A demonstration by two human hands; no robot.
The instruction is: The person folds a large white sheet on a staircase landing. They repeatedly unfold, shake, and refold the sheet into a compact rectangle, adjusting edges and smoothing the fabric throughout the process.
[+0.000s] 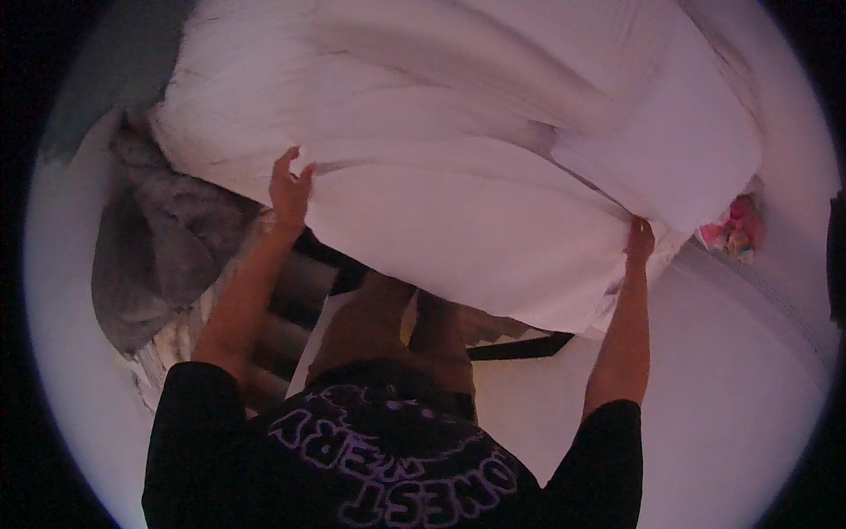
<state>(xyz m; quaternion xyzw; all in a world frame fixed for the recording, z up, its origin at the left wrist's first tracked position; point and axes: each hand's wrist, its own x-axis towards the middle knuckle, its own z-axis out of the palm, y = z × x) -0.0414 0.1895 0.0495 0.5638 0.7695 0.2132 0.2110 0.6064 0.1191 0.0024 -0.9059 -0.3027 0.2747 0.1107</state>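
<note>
A large white sheet [449,231] spreads in front of me with its near edge hanging in a curve between my arms. My left hand [291,192] is at the sheet's left part, thumb and fingers apart, and I see no cloth pinched between them. Farther right, my right hand [640,239] is closed on a gathered fold of the white sheet. A second layer of white fabric [661,152] lies above and beyond that fold. Folds and creases run across the fabric toward the far side.
Grey bunched fabric [165,244] hangs at the left, above striped cloth [155,367]. A pink and multicoloured item [737,228] sits by the right edge of the white fabric, near a pale wall [727,397]. A dark bar [519,347] shows below the sheet.
</note>
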